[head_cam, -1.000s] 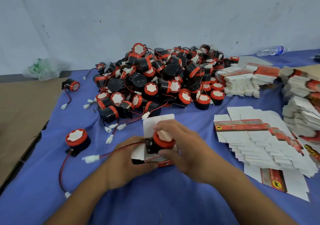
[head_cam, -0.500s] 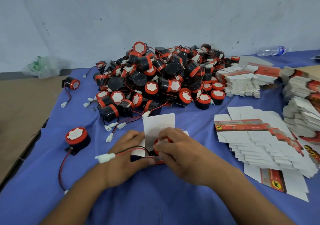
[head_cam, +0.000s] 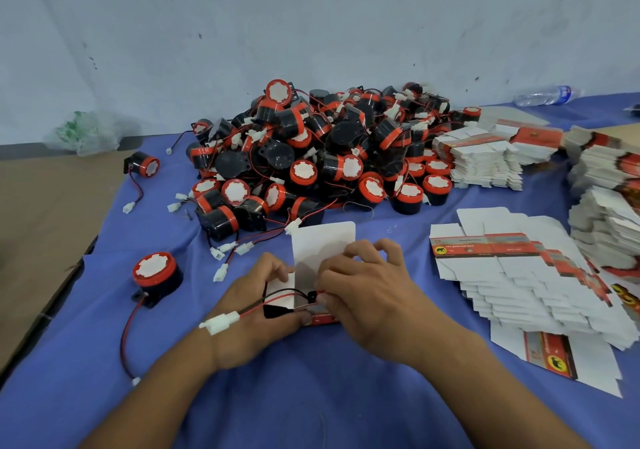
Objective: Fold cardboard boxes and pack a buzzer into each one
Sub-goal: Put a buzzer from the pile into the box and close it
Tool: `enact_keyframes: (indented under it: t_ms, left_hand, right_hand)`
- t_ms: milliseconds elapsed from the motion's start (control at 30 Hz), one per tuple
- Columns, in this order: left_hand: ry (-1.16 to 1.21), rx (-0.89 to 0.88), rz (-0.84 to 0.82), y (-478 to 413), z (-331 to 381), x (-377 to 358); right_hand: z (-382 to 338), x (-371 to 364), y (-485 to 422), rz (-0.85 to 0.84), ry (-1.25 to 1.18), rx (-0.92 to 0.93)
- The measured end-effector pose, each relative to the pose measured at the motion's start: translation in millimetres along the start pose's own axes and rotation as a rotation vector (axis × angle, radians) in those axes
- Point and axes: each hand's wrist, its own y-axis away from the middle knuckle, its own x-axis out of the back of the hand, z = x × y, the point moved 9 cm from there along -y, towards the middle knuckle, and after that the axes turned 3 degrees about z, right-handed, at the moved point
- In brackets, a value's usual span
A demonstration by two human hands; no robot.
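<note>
A small red-and-white cardboard box (head_cam: 322, 251) stands near the middle of the blue cloth, its white lid flap pointing up. My left hand (head_cam: 256, 313) grips the box's left side. My right hand (head_cam: 367, 296) curls over its opening and right side, covering the buzzer inside. The buzzer's red and black wire (head_cam: 277, 301) comes out of the box and runs across my left hand to a white connector (head_cam: 221, 322) on my left wrist. A big heap of black-and-red buzzers (head_cam: 318, 158) lies behind the box.
A loose buzzer (head_cam: 156, 275) stands left of my hands, another (head_cam: 143, 164) farther back left. Fanned flat box blanks (head_cam: 519, 275) lie to the right, with more stacks (head_cam: 485, 161) behind and at the right edge (head_cam: 609, 206). A plastic bottle (head_cam: 543, 95) lies by the wall. The cloth's left edge (head_cam: 90, 251) drops to cardboard.
The buzzer went down into the box and is now hidden under my right hand. The connector slid from the cloth onto my left wrist.
</note>
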Motion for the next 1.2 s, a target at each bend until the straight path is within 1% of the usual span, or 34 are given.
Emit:
enact_keyframes:
  t_ms: [67,133,233,300,367,433,467,567,633,667,767,800,967,1133,1200]
  left_hand:
    - [-0.039,0.011,-0.023,1,-1,0]
    - [0.011,0.038,-0.052,3,-5,2]
    - [0.108,-0.027,-0.078,3,-1,9]
    - [0.161,-0.033,-0.042,1,1,15]
    - [0.147,-0.039,0.039,-1,3,22]
    - [0.094,-0.069,0.127,-2,9,29]
    - [0.035,-0.109,0.139,-2,13,30]
    - [-0.236,-0.253,0.076,2,29,27]
    - [-0.319,-0.285,0.05,4,35,29]
    - [-0.31,-0.283,0.06,5,38,32]
    - [-0.135,-0.223,0.074,7,44,38]
    - [-0.113,-0.207,0.064,7,45,36]
    - [-0.178,-0.15,-0.029,9,42,28]
    - [-0.16,-0.137,-0.105,10,44,23]
    - [-0.202,-0.148,-0.129,10,43,22]
  right_hand:
    - [-1,-2,0,-0.028,-0.003,-0.018]
    - [-2,-3,0,-0.06,-0.036,-0.022]
    - [-1,-4,2,-0.11,-0.092,-0.02]
    - [-1,-4,2,-0.129,-0.106,-0.017]
    - [-2,-2,1,-0.127,-0.1,-0.011]
    - [-2,-1,-1,-0.126,-0.105,-0.017]
    - [-2,-1,-1,-0.127,-0.106,-0.021]
    - [-1,0,-2,-0.135,-0.123,-0.033]
    - [0,0,-1,-0.141,-0.143,-0.04]
    - [0,0,-1,-0.142,-0.153,-0.044]
    - [2,0,1,-0.141,-0.172,-0.053]
    - [2,0,1,-0.139,-0.171,-0.052]
    - [2,-1,0,-0.137,-0.17,-0.051]
    - [3,1,0,-0.113,-0.195,-0.037]
    - [2,2,-1,-0.107,-0.206,-0.033]
